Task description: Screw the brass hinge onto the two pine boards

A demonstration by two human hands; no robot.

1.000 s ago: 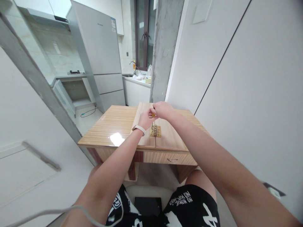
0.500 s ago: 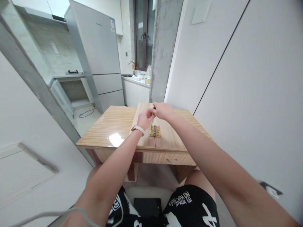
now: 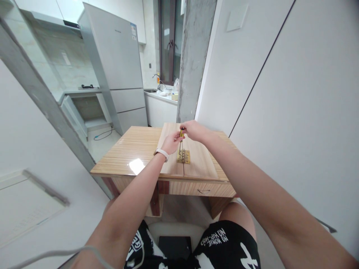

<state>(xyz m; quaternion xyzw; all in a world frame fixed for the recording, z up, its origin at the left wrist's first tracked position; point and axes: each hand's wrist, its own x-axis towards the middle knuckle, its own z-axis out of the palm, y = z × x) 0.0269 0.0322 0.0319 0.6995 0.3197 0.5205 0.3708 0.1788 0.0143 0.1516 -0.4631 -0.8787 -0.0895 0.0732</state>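
A screwdriver (image 3: 182,133) with a yellow and black handle stands nearly upright, its thin shaft reaching down to a brass hinge (image 3: 183,157). My right hand (image 3: 192,130) is closed around the top of the handle. Lower on the same handle, the fingers of my left hand (image 3: 173,142) pinch it. The hinge lies across the seam between two light wooden boards (image 3: 199,160), with several screw holes or screws in its leaves. Whether the tip sits in a screw is too small to tell.
Under the boards is a striped wooden desk (image 3: 126,149) with a drawer (image 3: 202,188) facing me. A white wall (image 3: 280,93) rises close on the right. Beyond the desk stand a grey pillar (image 3: 195,56), a fridge (image 3: 117,59) and a sink counter (image 3: 161,108).
The fingers of my right hand have shifted on the handle top, so more of the yellow handle shows. My left hand has moved slightly left; the hinge and boards stay put.
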